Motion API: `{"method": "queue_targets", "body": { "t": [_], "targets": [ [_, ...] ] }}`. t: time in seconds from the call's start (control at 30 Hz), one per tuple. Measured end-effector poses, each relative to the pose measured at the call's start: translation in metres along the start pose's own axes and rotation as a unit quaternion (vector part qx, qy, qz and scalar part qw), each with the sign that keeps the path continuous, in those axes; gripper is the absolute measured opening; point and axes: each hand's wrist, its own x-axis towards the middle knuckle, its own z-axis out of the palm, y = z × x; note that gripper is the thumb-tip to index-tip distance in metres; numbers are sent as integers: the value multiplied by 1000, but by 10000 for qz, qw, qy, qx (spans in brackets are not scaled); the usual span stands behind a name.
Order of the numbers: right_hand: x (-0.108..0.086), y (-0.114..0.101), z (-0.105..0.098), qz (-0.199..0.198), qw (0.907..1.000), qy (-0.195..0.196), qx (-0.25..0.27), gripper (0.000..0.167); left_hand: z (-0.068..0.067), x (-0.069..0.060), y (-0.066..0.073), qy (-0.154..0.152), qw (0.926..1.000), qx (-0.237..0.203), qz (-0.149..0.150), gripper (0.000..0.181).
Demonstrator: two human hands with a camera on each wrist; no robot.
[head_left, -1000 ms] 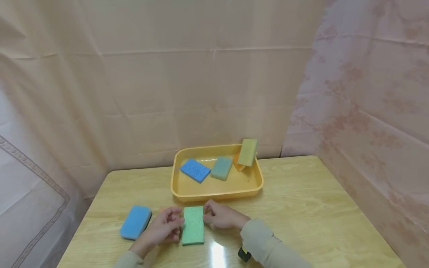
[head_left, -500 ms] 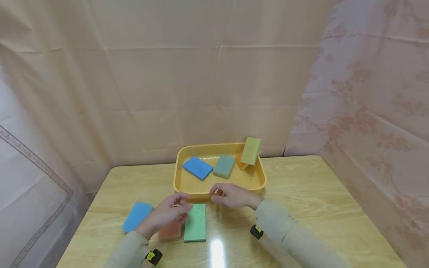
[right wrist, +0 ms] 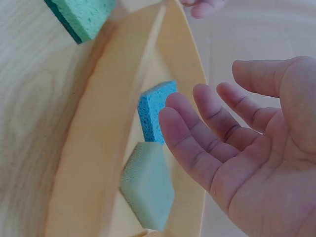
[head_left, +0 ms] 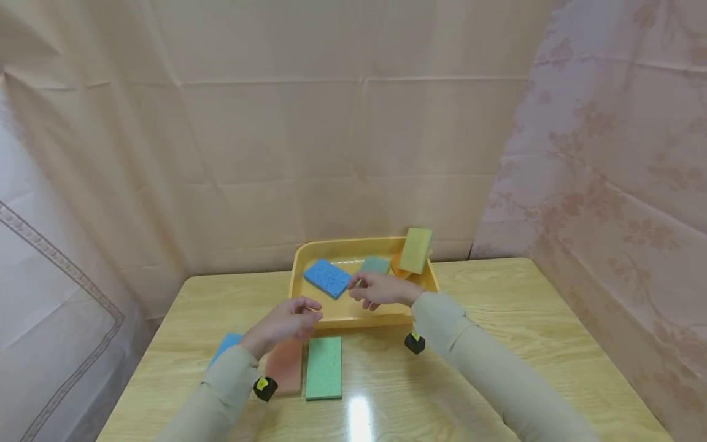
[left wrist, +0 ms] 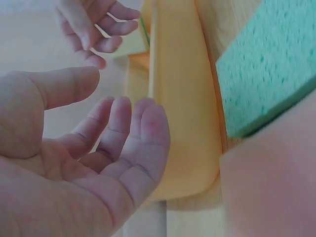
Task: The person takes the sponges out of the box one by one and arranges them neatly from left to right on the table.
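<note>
My right hand (head_left: 381,288) hovers over the yellow tray (head_left: 364,320), its fingers loosely bent and holding nothing. Close by it in the tray lie a speckled blue sponge (head_left: 327,279) and a pale blue-green sponge (right wrist: 148,185), the latter partly hidden by the hand in the head view. My left hand (head_left: 284,325), fingers relaxed with a gap to the thumb, hangs above the table near the tray's front left corner. Below it a pink sponge (head_left: 286,368) lies beside a green speckled sponge (head_left: 324,368). Another blue sponge (head_left: 226,345) is mostly covered by the left forearm.
At the tray's right end a yellow sponge (head_left: 416,250) leans up over the rim, with an orange piece (head_left: 399,265) under it. The wooden table (head_left: 525,344) ends at curtains (head_left: 331,153) behind. A dark wrist device (head_left: 415,342) hangs under the right sleeve.
Both hands have left the green sponge, which stays on the table. The right hand has moved forward over the tray; the left has risen and moved slightly forward, uncovering the pink sponge.
</note>
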Motion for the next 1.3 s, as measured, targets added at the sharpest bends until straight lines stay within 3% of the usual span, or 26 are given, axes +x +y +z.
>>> {"method": "queue_targets", "body": {
  "t": [0.23, 0.43, 0.73, 1.0, 1.13, 1.23, 1.3],
  "targets": [
    [18, -7, -11, 182, 9998, 13, -102, 31, -4, 12, -2, 299, 9995, 45, -87, 35],
    [33, -7, -18, 246, 9994, 161, -161, 30, -6, 21, 15, 304, 9991, 275, -76, 36],
    [59, -7, -20, 544, 9977, 384, 86, 39, -15, 60, 45, 181, 9983, -155, -536, 49],
    [76, -7, -21, 733, 9954, 614, 104, 40, -18, 90, 50, 122, 9934, -487, -1029, 52],
    [84, 2, -21, 760, 9909, 611, 929, 45, -17, 98, 46, 297, 9890, -730, -1251, 50],
    [89, 12, -22, 827, 9800, 635, 1697, 48, -17, 101, 43, 403, 9851, -961, -1365, 54],
    [92, 16, -23, 868, 9748, 698, 1933, 48, -19, 103, 40, 415, 9826, -1099, -1438, 55]
  ]
}}
